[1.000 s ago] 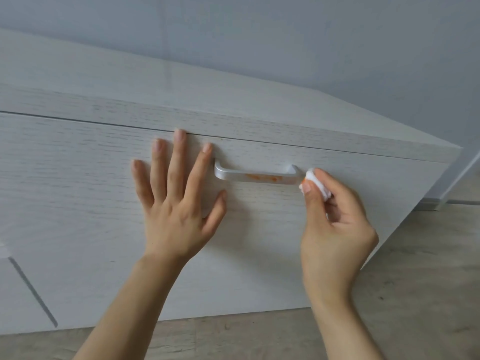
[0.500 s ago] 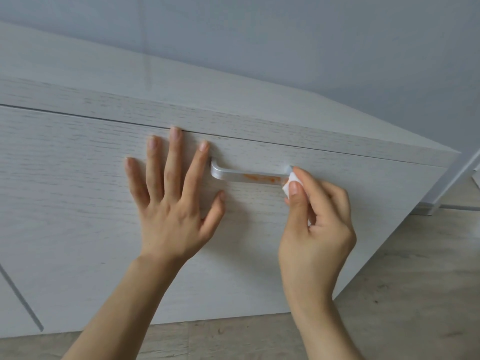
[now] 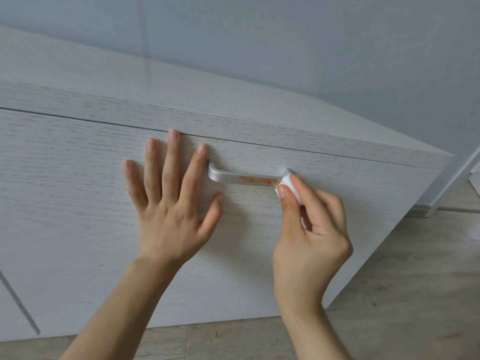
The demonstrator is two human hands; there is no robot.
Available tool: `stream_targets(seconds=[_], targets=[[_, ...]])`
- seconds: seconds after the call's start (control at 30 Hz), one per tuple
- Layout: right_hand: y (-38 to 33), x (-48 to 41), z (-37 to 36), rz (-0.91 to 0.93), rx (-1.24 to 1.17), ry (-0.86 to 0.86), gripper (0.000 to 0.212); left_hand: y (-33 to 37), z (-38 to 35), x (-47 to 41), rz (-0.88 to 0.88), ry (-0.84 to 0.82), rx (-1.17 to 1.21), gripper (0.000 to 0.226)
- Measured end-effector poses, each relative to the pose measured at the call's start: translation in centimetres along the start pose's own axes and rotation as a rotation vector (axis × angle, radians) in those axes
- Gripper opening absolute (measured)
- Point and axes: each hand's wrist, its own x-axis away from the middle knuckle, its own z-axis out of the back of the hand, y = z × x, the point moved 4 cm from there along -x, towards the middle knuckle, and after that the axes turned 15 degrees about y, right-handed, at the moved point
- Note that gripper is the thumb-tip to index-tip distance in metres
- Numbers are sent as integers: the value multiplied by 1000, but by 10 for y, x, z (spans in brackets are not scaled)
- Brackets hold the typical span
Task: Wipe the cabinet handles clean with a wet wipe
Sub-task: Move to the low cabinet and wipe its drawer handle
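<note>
A silver bar handle (image 3: 228, 176) is fixed to the white wood-grain cabinet front (image 3: 78, 190); an orange smear (image 3: 255, 180) marks its right half. My right hand (image 3: 310, 229) pinches a folded white wet wipe (image 3: 288, 184) between thumb and forefinger and holds it against the handle's right end, right beside the smear. My left hand (image 3: 168, 203) lies flat on the cabinet front with fingers spread, its forefinger just left of the handle's left end.
The cabinet's top panel (image 3: 181, 81) runs back to a pale grey wall (image 3: 285, 35). Light wooden floor (image 3: 415, 281) lies below and to the right. A dark seam (image 3: 20, 305) crosses the front at the lower left.
My right hand with the wipe slid left along the handle's right end, from its outer tip to the edge of the smear. My left hand stayed flat on the front.
</note>
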Motion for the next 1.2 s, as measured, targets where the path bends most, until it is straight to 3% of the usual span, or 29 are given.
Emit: stream_targets(seconds=[0.47,1.2], targets=[[-4,0,-1,182,91,-39,16,1,-1,1,-7,-7,-5,68],[-9,-1,-5,277,95,-104,13,1,0,0,-7,-8,6,68]])
